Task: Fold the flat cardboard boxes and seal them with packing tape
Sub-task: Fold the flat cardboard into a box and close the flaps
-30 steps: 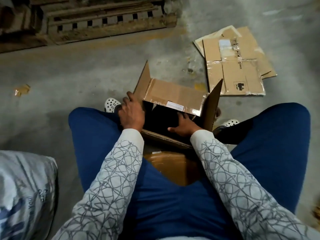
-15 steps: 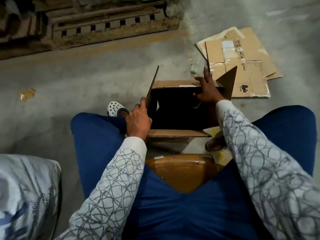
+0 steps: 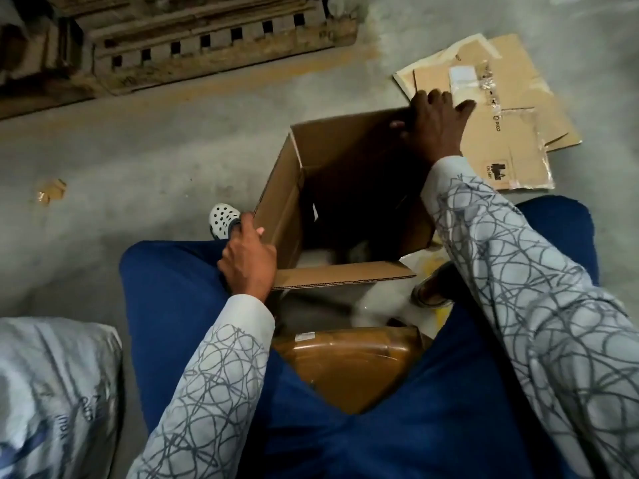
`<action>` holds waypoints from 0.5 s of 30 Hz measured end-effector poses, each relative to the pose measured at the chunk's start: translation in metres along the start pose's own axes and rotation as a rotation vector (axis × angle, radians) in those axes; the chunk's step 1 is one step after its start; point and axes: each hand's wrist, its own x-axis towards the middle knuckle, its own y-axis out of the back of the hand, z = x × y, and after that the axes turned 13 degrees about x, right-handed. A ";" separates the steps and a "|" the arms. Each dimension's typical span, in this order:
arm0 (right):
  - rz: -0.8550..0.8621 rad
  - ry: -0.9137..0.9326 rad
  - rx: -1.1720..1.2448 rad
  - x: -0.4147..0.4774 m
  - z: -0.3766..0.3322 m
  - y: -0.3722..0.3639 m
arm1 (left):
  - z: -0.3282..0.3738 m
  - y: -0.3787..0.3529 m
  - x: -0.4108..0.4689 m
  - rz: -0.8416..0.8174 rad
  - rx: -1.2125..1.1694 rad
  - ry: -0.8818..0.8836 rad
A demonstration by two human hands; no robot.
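While I sit with my knees apart in blue trousers (image 3: 173,323), the open brown cardboard box (image 3: 287,202) stands on the grey concrete floor (image 3: 138,150) between my legs, its mouth facing up at me. My left hand (image 3: 247,257) grips the near end of the box's left wall, with the thumb hooked over the edge and the other fingers curled against the outside. My right hand (image 3: 435,122) holds the far right corner. Its fingers are spread over the top edge and its thumb is tucked to the inside. The near flap (image 3: 345,274) lies folded out towards me, roughly level. The inside of the box is dark, and I cannot tell how its bottom flaps lie.

Just beyond my right hand, a stack of flat tan cardboard sheets (image 3: 511,146) rests on the floor. A white perforated clog (image 3: 223,219) shows beside my left hand. Close under me, between my thighs, sits a brown tape-wrapped carton (image 3: 345,361). A grey woven sack (image 3: 52,392) lies at my left, and a worn wooden pallet (image 3: 207,46) runs along the far side.
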 end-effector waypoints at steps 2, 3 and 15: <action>0.038 -0.194 0.027 0.007 -0.008 0.004 | 0.002 0.000 0.002 -0.016 0.030 0.014; 0.046 -0.281 0.068 0.008 -0.012 0.005 | 0.003 0.000 0.002 -0.016 0.050 0.001; -0.153 -0.318 0.644 -0.040 -0.042 -0.018 | 0.037 0.003 -0.003 -0.024 0.072 -0.311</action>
